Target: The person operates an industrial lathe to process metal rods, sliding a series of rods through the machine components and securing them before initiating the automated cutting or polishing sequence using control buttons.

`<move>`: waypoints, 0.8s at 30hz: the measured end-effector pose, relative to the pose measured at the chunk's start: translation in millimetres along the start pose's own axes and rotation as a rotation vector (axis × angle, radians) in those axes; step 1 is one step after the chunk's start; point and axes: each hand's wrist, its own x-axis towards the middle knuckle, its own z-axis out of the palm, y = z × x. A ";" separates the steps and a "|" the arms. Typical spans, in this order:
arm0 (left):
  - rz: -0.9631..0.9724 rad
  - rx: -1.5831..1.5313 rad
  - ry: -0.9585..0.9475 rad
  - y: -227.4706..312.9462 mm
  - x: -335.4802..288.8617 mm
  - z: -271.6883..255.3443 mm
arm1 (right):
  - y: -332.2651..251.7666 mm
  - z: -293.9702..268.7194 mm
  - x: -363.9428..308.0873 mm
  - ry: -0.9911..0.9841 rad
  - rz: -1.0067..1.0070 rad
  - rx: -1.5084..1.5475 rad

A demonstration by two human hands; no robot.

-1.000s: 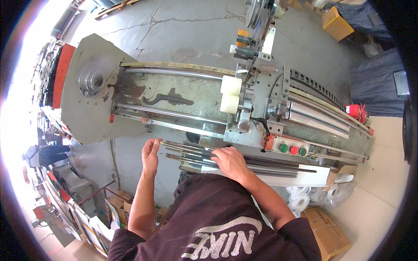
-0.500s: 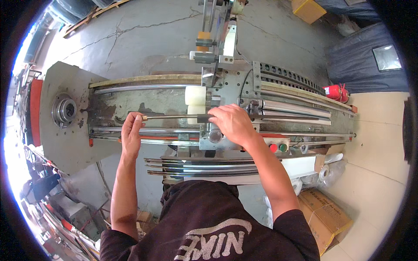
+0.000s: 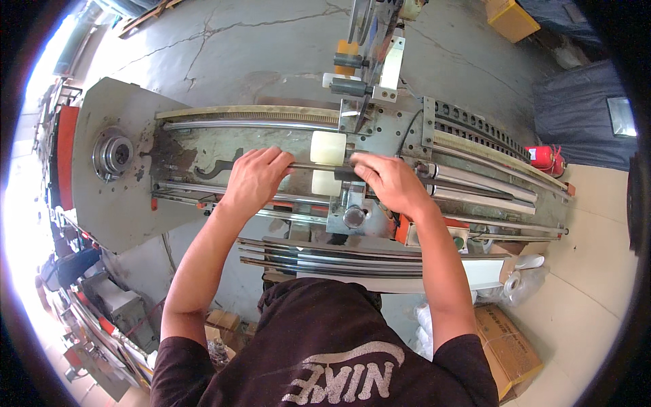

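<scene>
My left hand [image 3: 256, 178] is closed over the left part of a thin metal rod [image 3: 313, 166], knuckles up. The rod runs level across the machine, in front of two white rollers [image 3: 327, 148]. Farther right it enters a dark sleeve [image 3: 347, 174], and my right hand [image 3: 388, 180] curls over that part, hiding its grip. A dark hooked tool [image 3: 215, 167] shows just left of my left hand; whether the hand touches it is hidden.
The long machine bed [image 3: 190, 149] carries guide rails and a round chuck [image 3: 114, 154] at left. A button box [image 3: 441, 234] sits below my right forearm. Several metal bars [image 3: 332, 261] lie along the near side. A cardboard box [image 3: 505, 346] stands at lower right.
My left hand has gone from pinching the rod's brass-coloured left tip to a fist-like grip farther along it. My right hand stays by the sleeve. The whole view has shifted slightly.
</scene>
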 end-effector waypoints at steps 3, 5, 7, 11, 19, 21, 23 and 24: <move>0.011 -0.032 -0.014 -2.0 5.4 -5.4 | -5.4 12.7 -19.9 0.519 -0.266 -0.246; -0.004 -0.034 -0.054 -2.3 8.4 -12.5 | -9.2 31.6 -49.0 0.543 -0.307 -0.244; -0.025 -0.028 -0.114 3.1 12.8 -20.7 | -15.1 49.9 -53.3 0.490 -0.366 -0.249; -0.102 -0.038 -0.277 12.2 16.8 -37.2 | -23.1 68.1 -27.3 0.371 -0.298 -0.522; -0.018 -0.042 -0.131 18.9 7.9 -36.4 | -20.5 66.8 -4.6 0.383 -0.271 -0.605; 0.025 -0.010 -0.096 17.3 3.5 -32.6 | -22.1 63.5 -2.9 0.368 -0.281 -0.605; 0.089 0.008 -0.059 15.4 0.7 -30.6 | -19.2 62.0 -2.1 0.328 -0.285 -0.580; 0.102 0.011 -0.041 15.3 0.3 -28.9 | -17.9 61.1 -1.7 0.308 -0.287 -0.568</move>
